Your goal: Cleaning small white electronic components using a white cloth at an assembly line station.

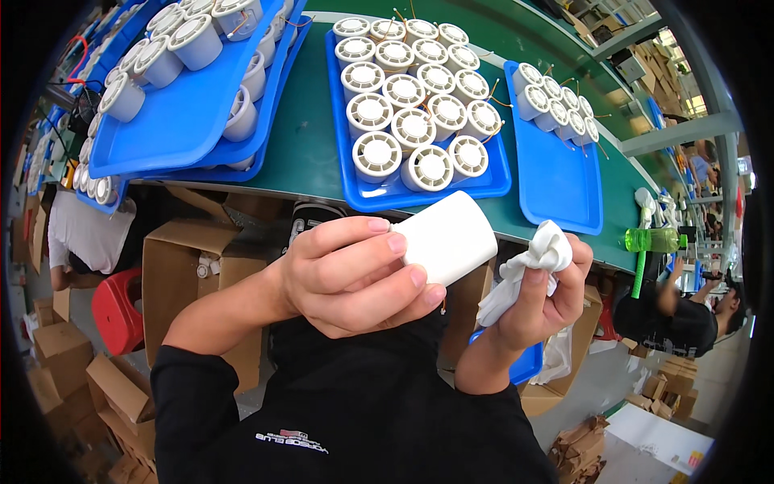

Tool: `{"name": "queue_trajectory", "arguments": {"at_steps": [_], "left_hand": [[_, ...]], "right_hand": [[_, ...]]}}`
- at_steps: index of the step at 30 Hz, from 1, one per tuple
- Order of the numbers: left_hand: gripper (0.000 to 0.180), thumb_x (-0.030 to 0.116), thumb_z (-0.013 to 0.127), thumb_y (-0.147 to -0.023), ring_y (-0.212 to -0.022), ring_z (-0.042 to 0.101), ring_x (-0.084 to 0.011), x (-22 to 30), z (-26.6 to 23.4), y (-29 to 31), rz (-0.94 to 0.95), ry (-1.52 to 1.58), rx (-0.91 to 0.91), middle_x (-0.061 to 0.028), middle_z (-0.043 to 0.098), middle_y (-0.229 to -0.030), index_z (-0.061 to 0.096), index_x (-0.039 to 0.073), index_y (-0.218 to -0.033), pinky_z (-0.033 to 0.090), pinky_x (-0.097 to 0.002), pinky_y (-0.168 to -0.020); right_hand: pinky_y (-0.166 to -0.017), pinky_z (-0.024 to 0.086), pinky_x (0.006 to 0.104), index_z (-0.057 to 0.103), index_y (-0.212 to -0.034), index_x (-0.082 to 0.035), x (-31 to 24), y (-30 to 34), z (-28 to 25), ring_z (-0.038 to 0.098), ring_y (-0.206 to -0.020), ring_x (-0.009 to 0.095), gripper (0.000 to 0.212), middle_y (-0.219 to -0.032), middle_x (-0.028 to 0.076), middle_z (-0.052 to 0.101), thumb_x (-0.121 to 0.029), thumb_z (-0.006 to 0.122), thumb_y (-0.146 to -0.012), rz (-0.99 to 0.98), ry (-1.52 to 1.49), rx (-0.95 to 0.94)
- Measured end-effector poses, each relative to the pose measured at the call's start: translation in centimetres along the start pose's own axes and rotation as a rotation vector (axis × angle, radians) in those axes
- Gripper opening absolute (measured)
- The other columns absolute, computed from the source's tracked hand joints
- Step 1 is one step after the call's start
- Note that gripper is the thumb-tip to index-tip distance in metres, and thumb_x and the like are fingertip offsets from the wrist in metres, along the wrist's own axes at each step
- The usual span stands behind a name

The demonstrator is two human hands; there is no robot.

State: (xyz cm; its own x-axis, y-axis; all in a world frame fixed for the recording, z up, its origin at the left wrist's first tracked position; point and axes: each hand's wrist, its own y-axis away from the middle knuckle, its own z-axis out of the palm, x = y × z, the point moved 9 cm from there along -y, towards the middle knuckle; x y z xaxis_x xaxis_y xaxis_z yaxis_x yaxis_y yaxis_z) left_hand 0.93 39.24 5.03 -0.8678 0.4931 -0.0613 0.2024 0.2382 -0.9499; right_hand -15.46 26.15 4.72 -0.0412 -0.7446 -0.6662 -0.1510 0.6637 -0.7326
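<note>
My left hand (355,278) is wrapped around a white cylindrical housing (453,238), tipped on its side with its smooth wall facing up. A short wire end shows just below it. In my right hand (564,290) a bunched white cloth (547,248) is pinched between thumb and fingers, its loose end hanging toward my left. The cloth and the housing are apart. Beyond my hands, a blue tray (476,194) holds several upright white housings (376,156) with slotted round tops and thin wires.
Another blue tray (562,181) at the right has several housings at its far end. Stacked blue trays (173,149) with more housings stand at the left of the green table (310,137). A green bottle (653,239) is at the right. Cardboard boxes (189,242) and a red stool (117,310) are below.
</note>
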Motion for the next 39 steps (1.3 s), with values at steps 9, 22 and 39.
{"name": "queue_trajectory", "arguments": {"at_steps": [9,22,39], "left_hand": [[0.025,0.018,0.076,-0.073,-0.095,0.055,-0.0161,0.0,0.4,0.2,0.001,0.007,-0.011,0.0028,0.054,-0.102,0.065,0.01,-0.094,0.053,-0.0292,-0.078],[0.021,0.015,0.075,-0.075,-0.093,0.058,-0.0165,-0.8,0.3,0.6,0.041,0.035,-0.047,0.0021,0.055,-0.102,0.067,0.011,-0.093,0.053,-0.0288,-0.08],[0.028,0.013,0.069,-0.081,-0.104,0.052,-0.0255,-0.8,1.3,2.1,0.093,0.087,-0.187,-0.0031,0.05,-0.11,0.065,0.013,-0.108,0.048,-0.0382,-0.083]], "right_hand": [[-0.067,0.039,0.0301,0.065,-0.092,-0.002,-1.1,-0.8,0.9,0.049,-0.075,0.02,0.022,-0.086,0.007,0.053,-0.006,0.072,-0.072,-0.069,-0.012,-0.081],[-0.063,0.045,0.027,0.062,-0.097,0.0,-1.6,-1.3,6.4,0.056,-0.074,0.019,0.035,-0.086,0.01,0.061,0.004,0.077,-0.065,-0.016,-0.226,-0.406],[-0.065,0.045,0.0215,0.052,-0.104,0.002,2.0,-1.4,1.5,0.056,-0.076,0.01,0.023,-0.096,0.012,0.061,0.01,0.06,-0.084,0.273,-0.165,0.081]]}}
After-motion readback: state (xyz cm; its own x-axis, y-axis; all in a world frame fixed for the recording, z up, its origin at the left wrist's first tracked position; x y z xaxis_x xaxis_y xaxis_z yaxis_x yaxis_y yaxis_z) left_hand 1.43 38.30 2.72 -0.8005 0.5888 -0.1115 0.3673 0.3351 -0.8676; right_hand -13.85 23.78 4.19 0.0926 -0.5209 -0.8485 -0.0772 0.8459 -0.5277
